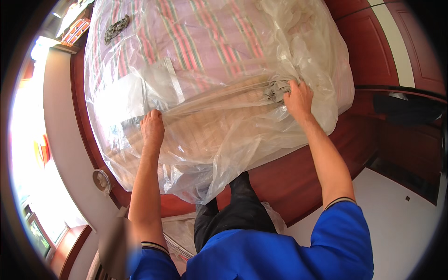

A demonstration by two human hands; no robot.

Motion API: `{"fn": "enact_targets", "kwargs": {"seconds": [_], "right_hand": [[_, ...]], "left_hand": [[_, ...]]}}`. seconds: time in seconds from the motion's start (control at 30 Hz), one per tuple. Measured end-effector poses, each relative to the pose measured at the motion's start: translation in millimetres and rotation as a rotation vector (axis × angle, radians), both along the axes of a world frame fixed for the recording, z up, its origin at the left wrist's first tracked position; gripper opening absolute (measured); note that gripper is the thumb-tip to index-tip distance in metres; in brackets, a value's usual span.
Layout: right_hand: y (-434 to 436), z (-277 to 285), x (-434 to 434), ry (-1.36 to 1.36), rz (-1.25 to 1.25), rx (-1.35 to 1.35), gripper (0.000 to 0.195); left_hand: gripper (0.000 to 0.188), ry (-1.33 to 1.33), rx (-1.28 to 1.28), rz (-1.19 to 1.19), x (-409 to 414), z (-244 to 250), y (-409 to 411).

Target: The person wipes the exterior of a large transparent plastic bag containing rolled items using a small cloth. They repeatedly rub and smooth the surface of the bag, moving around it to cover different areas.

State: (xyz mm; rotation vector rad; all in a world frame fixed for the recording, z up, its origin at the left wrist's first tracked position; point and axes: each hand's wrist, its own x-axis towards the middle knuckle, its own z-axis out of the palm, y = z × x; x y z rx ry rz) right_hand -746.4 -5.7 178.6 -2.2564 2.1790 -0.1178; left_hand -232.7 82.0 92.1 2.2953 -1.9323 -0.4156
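A large clear plastic sheet [238, 140] lies crumpled over a bed with pink, striped bedding [217, 38]. Beneath its near part shows a beige-brown ribbed textile [196, 134]. My left hand [152, 127] pinches the plastic at left of centre. A taut fold runs from there across to my right hand [300, 98], whose fingers are closed on the gathered plastic. Right beside those fingers is a bunched grey cloth [276, 91]; whether they also grip it is hard to see. A second crumpled grey cloth [117, 29] rests at the far left of the bed.
Red-brown wooden cabinets [367, 45] stand along the right, with a dark garment [406, 106] near them. A bright window is at left, above a sill wall [66, 115]. A small round bin [102, 182] sits by the bed's left corner. The bed's red-brown side panel [287, 178] faces my legs.
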Motion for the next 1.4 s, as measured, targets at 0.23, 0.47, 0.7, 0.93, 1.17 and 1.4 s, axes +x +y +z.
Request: {"fn": "enact_targets", "kwargs": {"seconds": [0.23,0.47,0.7,0.93,1.17,1.4], "right_hand": [[63,15,29,-0.609,-0.073,0.209,0.040],[84,-18,81,-1.034,-0.209,0.399,0.042],[124,-33,221,-0.916,0.288,0.183,0.041],[88,-109,218,-0.315,0.528,0.075,0.016],[17,-112,21,0.134,0.215,0.044,0.014],[-10,-64,22,-0.100,-0.154,0.080,0.030]], "left_hand": [[0.036,0.110,-0.215,-0.039,-21,18,23],[0.063,0.052,-0.097,-0.021,-53,-8,48],[0.085,0.099,-0.018,-0.028,-56,-29,46],[0.093,0.107,-0.029,-0.163,-48,-51,46],[0.088,0.056,0.061,-0.172,-38,-49,44],[0.087,0.018,0.152,-0.154,-32,-43,41]]}}
